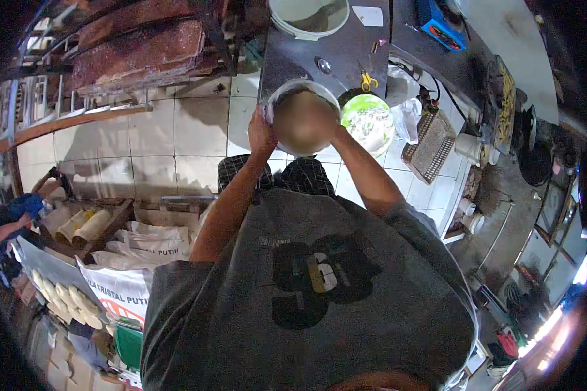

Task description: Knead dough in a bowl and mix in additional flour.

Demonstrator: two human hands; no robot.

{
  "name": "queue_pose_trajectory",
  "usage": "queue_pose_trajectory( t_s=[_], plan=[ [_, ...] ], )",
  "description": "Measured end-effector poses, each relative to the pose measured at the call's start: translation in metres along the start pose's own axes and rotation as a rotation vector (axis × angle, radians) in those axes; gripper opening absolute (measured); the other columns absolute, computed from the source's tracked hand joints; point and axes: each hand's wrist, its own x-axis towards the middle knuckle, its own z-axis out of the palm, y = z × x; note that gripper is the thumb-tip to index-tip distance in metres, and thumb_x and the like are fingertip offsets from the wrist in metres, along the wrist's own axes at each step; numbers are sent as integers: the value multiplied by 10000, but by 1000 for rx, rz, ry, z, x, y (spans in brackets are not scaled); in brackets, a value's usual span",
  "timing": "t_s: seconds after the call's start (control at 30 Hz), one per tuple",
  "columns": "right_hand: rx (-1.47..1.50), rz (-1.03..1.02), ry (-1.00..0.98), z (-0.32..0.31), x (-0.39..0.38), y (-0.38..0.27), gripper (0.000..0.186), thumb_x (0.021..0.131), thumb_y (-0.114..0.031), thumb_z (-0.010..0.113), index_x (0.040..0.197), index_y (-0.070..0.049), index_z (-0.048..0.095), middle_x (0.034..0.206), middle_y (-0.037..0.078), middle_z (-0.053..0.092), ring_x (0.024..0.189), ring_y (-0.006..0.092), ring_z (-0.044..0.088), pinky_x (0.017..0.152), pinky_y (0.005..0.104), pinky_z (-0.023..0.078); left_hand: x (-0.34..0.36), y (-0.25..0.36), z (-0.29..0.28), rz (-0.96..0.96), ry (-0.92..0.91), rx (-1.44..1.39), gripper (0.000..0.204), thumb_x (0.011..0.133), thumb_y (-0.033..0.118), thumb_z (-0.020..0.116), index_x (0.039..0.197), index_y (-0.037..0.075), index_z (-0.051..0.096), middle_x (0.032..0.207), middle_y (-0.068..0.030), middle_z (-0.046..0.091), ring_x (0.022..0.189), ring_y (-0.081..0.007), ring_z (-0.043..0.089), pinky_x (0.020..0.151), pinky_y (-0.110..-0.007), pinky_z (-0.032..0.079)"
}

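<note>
Presently, both hands of the person are at a round bowl (304, 85), which is at the near end of a dark table (285, 65), in front of the knees; whether it rests on the table or on the lap, I cannot tell. The left hand (262, 135) grips the bowl at its left side. The right hand (327, 125) reaches over the right side, but the inside is blurred, so I cannot tell if its fingers are open or closed.

On the table, a large pale tub (295, 30) stands at the far end, with white paper (368, 16) beside it. Nearer are a small shiny metal object (323, 64) and yellow scissors (369, 81). Just to the right of the bowl is a green basin (347, 117) with white content, then a clear plastic bag (407, 120) and a perforated basket (430, 148).

The floor (153, 133) has pale tiles. At the left are a metal rack (65, 107), white sacks (127, 280) and another person in blue (19, 212). At the far right lies a tray (499, 140) with yellowish pieces.
</note>
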Motion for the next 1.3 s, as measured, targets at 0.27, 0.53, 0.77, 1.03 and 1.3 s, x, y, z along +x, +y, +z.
queue_pose_trajectory(
  t_s=[0.27, 0.53, 0.77, 1.03, 1.3],
  plan=[
    [344, 554, -318, 42, 8, -10, 559, 716, -217, 533, 1186, 56, 404, 1226, 237, 398, 1122, 306, 417, 914, 399, 348, -5, 0, 5, 36, 93, 91, 313, 693, 78, 526, 993, 33, 449, 917, -226, 530, 879, -413, 505, 736, -465, 401],
    [549, 550, 160, 0, -19, -17, 464, 721, -259, 612, 1085, 5, 497, 1064, 207, 524, 1012, 286, 500, 849, 376, 398, -2, 7, -5, 90, -21, 98, 329, 666, 96, 557, 982, 53, 475, 909, -193, 556, 849, -374, 542, 717, -454, 435],
    [205, 318, -398, 3, -23, -53, 318, 746, -208, 499, 978, 2, 558, 986, 230, 550, 931, 358, 529, 792, 423, 420, 1, 18, 2, -25, 32, 312, 473, 679, 192, 584, 1117, 70, 454, 889, -185, 575, 802, -359, 562, 684, -450, 452],
    [323, 498, 224, 67, 1, -20, 315, 734, -184, 515, 982, -2, 581, 984, 222, 565, 945, 341, 543, 793, 411, 435, 0, 3, 5, -30, 12, 418, 521, 724, 237, 562, 1185, 43, 416, 921, -185, 576, 823, -372, 557, 728, -450, 446],
    [396, 348, -262, 15, -42, -49, 293, 762, -138, 478, 1015, -10, 551, 1018, 172, 560, 956, 344, 520, 834, 370, 419, 7, 7, -4, 6, -3, 410, 508, 713, 253, 584, 1175, 98, 439, 961, -190, 575, 829, -337, 577, 712, -450, 461]
  ],
)
